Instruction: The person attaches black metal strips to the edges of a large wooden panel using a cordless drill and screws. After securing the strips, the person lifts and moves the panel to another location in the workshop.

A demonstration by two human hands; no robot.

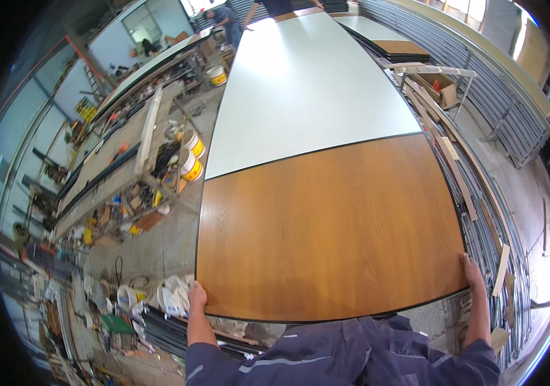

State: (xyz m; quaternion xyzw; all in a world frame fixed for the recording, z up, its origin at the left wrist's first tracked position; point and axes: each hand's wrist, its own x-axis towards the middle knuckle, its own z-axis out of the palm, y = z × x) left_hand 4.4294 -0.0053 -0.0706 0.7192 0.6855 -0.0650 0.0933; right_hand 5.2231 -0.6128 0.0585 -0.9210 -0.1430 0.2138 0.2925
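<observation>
A long flat panel (333, 225) stretches away from my waist, with a wood-grain section near me, a glossy white section beyond it and dark edging around. My left hand (198, 294) grips its near left corner. On the near right corner my right hand (472, 270) is closed around the edge, fingers mostly hidden underneath. At the far end, another person (277, 6) in dark clothing has hands at the panel's two sides.
A cluttered workbench (117, 151) stands left, with white-and-yellow buckets (191, 168) beside it. Long strips and metal tubes (480, 212) run along the right. More panels (390, 48) are stacked at the far right. Dark profiles (165, 329) lie near my left side. A second person (223, 22) bends over at the back.
</observation>
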